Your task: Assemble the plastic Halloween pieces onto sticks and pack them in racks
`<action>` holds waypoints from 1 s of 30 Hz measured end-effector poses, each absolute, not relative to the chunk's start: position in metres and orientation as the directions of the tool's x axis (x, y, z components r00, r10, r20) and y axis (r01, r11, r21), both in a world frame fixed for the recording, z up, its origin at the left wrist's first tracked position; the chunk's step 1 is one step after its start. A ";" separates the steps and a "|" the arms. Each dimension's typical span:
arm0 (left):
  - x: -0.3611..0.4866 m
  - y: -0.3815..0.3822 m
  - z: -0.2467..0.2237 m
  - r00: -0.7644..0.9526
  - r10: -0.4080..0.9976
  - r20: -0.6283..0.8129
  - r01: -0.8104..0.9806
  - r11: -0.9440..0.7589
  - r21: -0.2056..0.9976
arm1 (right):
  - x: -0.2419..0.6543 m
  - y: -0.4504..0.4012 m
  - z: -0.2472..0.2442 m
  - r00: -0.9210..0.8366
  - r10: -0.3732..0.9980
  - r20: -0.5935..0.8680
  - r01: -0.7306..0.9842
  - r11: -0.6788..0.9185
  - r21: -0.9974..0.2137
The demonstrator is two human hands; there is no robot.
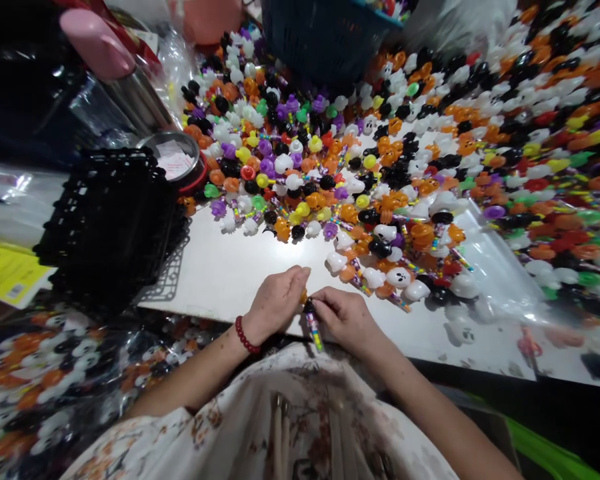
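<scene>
My right hand (343,313) pinches the dark upper end of a slim multicoloured stick (313,327), with yellow, green and blue segments at its lower tip. The stick points down toward my lap at the table's front edge. Beside it, my left hand (277,300) is closed, its fingers curled against the stick's top. A small orange-yellow bit (304,293) shows at the left fingertips; the rest is hidden by the hand. To the right of both hands lie similar sticks with white ghost and orange pumpkin heads (399,277).
A large heap of Halloween-shaped toppers (280,163) covers the white table (215,267). A dark blue basket (325,40) stands behind. Stacked black plastic trays (113,227), a round tin (175,157) and a pink-topped flask (140,100) are at left. A clear plastic bag (500,267) lies right.
</scene>
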State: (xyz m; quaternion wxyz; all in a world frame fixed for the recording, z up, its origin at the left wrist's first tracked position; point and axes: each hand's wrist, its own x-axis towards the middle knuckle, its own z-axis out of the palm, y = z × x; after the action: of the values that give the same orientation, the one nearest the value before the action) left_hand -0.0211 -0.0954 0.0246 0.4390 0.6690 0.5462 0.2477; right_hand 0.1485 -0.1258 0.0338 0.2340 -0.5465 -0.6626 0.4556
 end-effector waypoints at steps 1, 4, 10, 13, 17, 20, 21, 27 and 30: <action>-0.021 -0.093 0.020 0.262 0.947 -0.183 0.440 0.051 0.896 | 0.153 -0.120 0.034 -0.275 0.935 -0.223 0.454 -0.079 -0.888; -0.020 -0.085 0.011 0.170 0.953 -0.251 0.291 0.195 0.937 | 0.162 -0.107 0.036 -0.215 0.942 -0.257 0.280 -0.193 -0.940; -0.009 -0.079 0.010 0.082 0.961 -0.264 0.131 0.252 0.959 | 0.157 -0.109 0.043 -0.241 0.969 0.054 0.513 0.175 -0.841; -0.002 -0.080 0.009 0.158 0.878 -0.452 -0.033 0.462 0.886 | 0.159 -0.109 0.037 -0.276 0.951 0.142 0.509 0.270 -0.817; 0.003 -0.082 0.003 0.108 0.960 -0.259 0.187 0.236 0.954 | 0.170 -0.104 0.021 -0.356 0.910 0.211 0.650 0.404 -0.644; 0.000 -0.082 -0.001 0.199 0.979 0.039 0.459 -0.128 0.879 | 0.176 -0.099 0.019 -0.373 0.887 0.271 0.806 0.455 -0.378; -0.002 -0.081 -0.002 0.221 0.972 0.082 0.512 -0.187 0.838 | 0.176 -0.097 0.021 -0.367 0.885 0.287 0.834 0.450 -0.320; -0.033 -0.060 -0.003 0.054 0.978 0.204 0.711 -0.181 0.680 | 0.157 -0.055 0.039 -0.458 0.847 0.271 0.837 0.514 -0.190; -0.043 -0.042 0.003 0.057 0.968 0.246 0.807 -0.190 0.560 | 0.135 -0.023 0.035 -0.503 0.836 0.219 0.835 0.536 -0.127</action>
State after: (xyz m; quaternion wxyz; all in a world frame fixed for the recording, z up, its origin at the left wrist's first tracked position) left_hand -0.0429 -0.0417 0.0031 0.1378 0.7139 0.6213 0.2922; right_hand 0.1350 -0.0225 0.0351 0.1277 -0.4818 -0.8670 0.0022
